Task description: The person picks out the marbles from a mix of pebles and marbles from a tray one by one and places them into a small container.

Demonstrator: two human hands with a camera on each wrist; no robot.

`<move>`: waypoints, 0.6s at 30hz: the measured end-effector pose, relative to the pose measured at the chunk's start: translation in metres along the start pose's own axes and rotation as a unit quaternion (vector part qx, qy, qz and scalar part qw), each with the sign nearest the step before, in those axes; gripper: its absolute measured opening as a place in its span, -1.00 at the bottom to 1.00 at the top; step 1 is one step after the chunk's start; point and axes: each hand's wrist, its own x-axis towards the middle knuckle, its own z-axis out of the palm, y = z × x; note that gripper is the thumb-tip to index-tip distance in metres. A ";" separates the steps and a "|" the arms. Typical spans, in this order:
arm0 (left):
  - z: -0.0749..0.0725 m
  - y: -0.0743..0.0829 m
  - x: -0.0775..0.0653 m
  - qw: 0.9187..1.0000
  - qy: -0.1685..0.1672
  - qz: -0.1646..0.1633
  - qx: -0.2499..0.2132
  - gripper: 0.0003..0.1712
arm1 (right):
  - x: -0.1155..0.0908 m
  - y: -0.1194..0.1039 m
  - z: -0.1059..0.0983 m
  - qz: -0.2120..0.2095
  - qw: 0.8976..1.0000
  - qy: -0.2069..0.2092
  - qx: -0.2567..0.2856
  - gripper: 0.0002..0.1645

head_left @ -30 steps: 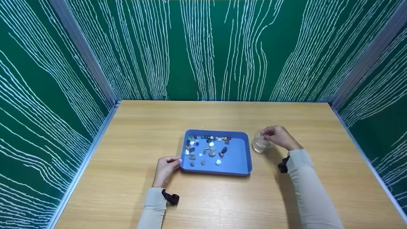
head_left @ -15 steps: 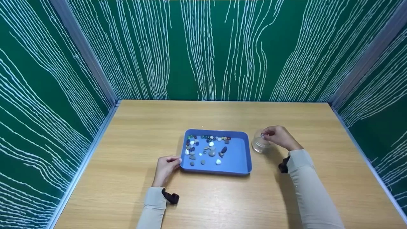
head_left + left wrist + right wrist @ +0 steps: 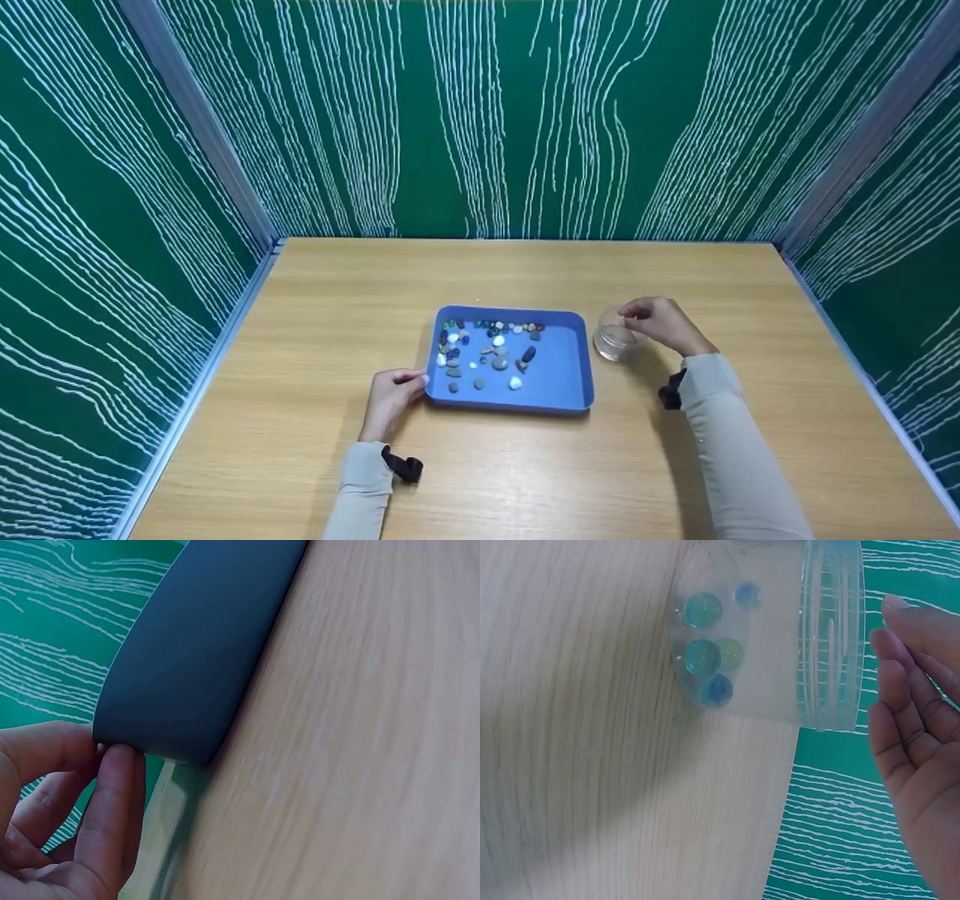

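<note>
My left hand (image 3: 393, 396) pinches the front-left corner of a blue plastic tray (image 3: 574, 367). In the left wrist view that hand (image 3: 82, 810) has thumb and fingertips right at the rim of the tray's wall (image 3: 187, 652). Pebbles (image 3: 500, 361) and coloured marbles (image 3: 495, 328) lie in the tray, mostly towards its left and back. To the tray's right stands a clear screw-neck jar (image 3: 615, 345). Several blue and green glass marbles (image 3: 703, 656) show inside the jar (image 3: 780, 667) in the right wrist view. Just above its mouth is my right hand (image 3: 656, 324), with no object visible at its fingertips.
The wooden table (image 3: 525, 480) carries the tray and jar. Green walls with white wavy lines (image 3: 465, 112) enclose its back and sides, with grey metal posts (image 3: 217, 112) at the corners. Black straps with cameras (image 3: 405, 466) sit on both wrists.
A small marble seen at my right fingertips over the jar no longer shows there; the fingers have let it go. My left hand and the tray stay in place.
</note>
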 end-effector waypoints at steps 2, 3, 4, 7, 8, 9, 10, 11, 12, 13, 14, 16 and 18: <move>0.000 0.000 0.000 1.000 0.001 -0.001 0.003 -0.70 | 0.001 0.000 0.001 -0.008 1.000 0.007 -0.001 -0.67; 0.000 0.000 -0.001 1.000 0.001 0.000 0.004 -0.70 | 0.001 0.000 0.001 -0.012 1.000 0.010 -0.001 -0.68; 0.000 0.001 -0.001 1.000 0.001 0.001 0.005 -0.70 | 0.001 0.001 0.001 -0.019 1.000 0.013 -0.002 -0.68; 0.000 0.001 -0.002 1.000 0.000 0.004 0.005 -0.69 | 0.002 0.002 0.002 -0.025 0.999 0.021 -0.003 -0.70; 0.000 0.001 -0.002 1.000 0.001 0.005 0.003 -0.69 | 0.002 0.002 0.002 -0.026 0.999 0.020 -0.003 -0.70; 0.001 0.001 -0.002 1.000 0.002 0.005 0.001 -0.69 | 0.001 0.002 0.003 -0.026 0.999 0.021 -0.002 -0.70; 0.001 0.001 -0.002 1.000 0.002 0.005 -0.001 -0.68 | 0.001 0.003 0.002 -0.026 0.999 0.020 -0.002 -0.70; 0.001 0.001 -0.002 1.000 0.001 0.006 -0.002 -0.69 | 0.001 0.003 0.002 -0.022 1.000 0.019 -0.001 -0.70; 0.001 0.001 -0.002 1.000 0.002 0.005 -0.003 -0.69 | 0.001 0.003 0.002 -0.021 1.000 0.018 0.000 -0.70; 0.001 0.000 -0.002 1.000 0.003 0.004 -0.004 -0.69 | 0.001 0.002 0.002 -0.019 1.000 0.018 0.001 -0.70; 0.001 0.000 -0.001 1.000 0.003 0.003 -0.004 -0.69 | 0.001 0.002 0.002 -0.017 1.000 0.017 0.002 -0.70; 0.001 0.000 -0.001 1.000 0.002 0.004 -0.004 -0.69 | 0.001 0.002 0.002 -0.016 1.000 0.018 0.003 -0.70; 0.001 -0.001 -0.001 1.000 0.003 0.004 -0.002 -0.69 | 0.001 0.000 0.002 -0.014 1.000 0.019 0.003 -0.70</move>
